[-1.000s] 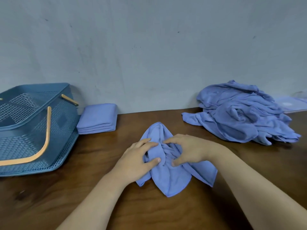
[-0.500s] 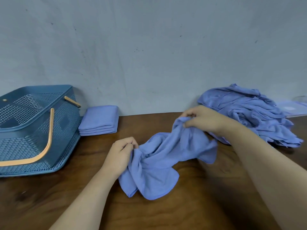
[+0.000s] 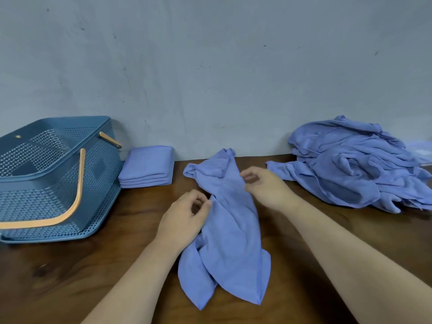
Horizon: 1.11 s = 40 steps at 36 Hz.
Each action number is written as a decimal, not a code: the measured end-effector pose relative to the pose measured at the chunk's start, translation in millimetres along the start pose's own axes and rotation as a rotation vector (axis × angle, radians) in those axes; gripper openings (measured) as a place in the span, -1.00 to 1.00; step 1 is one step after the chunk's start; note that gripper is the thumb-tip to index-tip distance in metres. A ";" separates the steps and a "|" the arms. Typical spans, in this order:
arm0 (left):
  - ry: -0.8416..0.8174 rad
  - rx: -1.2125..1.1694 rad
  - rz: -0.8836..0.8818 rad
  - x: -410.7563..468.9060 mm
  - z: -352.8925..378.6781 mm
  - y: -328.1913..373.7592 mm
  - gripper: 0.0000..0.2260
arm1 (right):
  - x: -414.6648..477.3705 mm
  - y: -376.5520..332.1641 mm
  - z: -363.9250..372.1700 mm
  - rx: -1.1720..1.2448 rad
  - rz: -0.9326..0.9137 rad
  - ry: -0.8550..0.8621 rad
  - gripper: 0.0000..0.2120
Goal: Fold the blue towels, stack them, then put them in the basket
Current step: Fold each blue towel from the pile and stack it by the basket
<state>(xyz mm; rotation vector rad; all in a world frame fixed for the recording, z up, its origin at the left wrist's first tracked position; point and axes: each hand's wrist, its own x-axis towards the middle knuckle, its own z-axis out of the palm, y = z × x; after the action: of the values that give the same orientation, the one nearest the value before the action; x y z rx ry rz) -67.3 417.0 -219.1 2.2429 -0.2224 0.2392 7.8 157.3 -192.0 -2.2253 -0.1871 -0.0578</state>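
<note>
The crumpled towel (image 3: 231, 230) lay on the surface (image 3: 93, 277) between my hands: the left hand (image 3: 184, 218) pinched its left edge, the right hand (image 3: 266, 188) pinched its right edge farther up. Beyond, I saw the folded stack (image 3: 147, 167) just beside the basket (image 3: 46, 178), and the unfolded pile (image 3: 350, 169) at right.

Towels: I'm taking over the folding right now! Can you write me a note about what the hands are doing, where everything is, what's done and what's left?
Left hand: pinches the left edge of the loose towel.
Right hand: pinches its right edge.
The loose towel lies crumpled on the table, not yet folded.
Done: a folded stack sits beside the basket, by the wall.
Left: fold this towel and the unfolded pile on the right, stack them, then put them all in the basket, where no towels show.
</note>
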 end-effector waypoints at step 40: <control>-0.253 0.316 0.078 173.1 12.7 23.4 -0.87 | -42.6 47.1 19.8 -0.617 -0.142 -0.003 -0.51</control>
<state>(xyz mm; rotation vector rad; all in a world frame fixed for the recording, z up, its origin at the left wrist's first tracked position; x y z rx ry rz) 95.5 378.9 -166.9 2.5809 -0.4326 0.0308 -27.4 139.5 -245.6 -2.8227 -0.3678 -0.2138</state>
